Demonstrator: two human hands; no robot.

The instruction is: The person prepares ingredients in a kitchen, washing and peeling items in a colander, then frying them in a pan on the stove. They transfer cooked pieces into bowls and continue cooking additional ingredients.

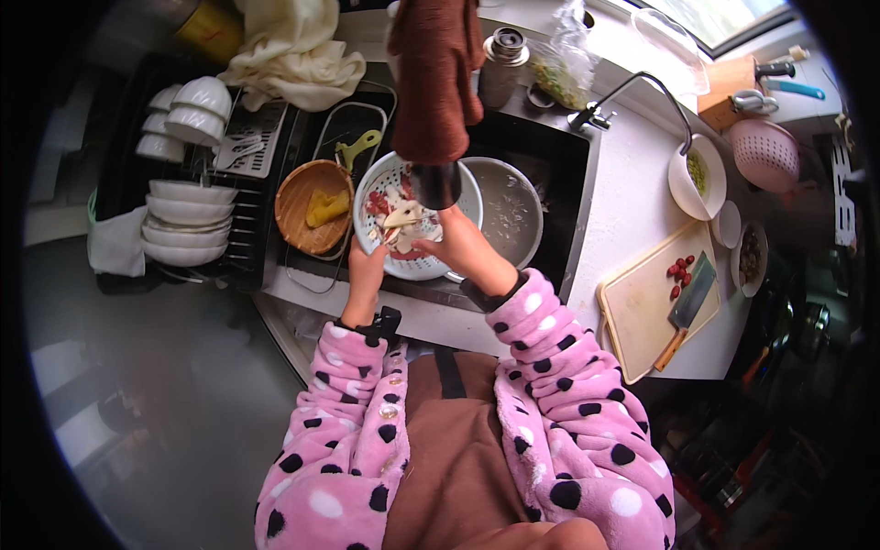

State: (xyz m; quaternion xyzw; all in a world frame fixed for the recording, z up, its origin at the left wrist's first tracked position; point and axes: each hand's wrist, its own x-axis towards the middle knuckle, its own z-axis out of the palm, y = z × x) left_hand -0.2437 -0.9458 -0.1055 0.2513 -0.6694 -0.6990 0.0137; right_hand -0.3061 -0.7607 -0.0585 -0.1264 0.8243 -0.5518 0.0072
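One round pale-blue perforated plastic colander (423, 269), above black rectangular sink (563, 209) near front edge, likely so drips land inside: left hand (366, 268) pinches rim; right hand (462, 247) over red-and-white food pieces (398, 218), grip unclear.

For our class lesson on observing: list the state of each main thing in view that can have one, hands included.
Colander: holding mixed food pieces
Left hand: gripping the colander's rim
Right hand: at the colander, partly hidden
Metal vessel: holding bubbly liquid
Wooden bowl: upright, something yellow inside
Dish-rack bowls: stacked
Cutting board: flat, red fruits on it
Cleaver: flat on the board
White bowl: holding green food
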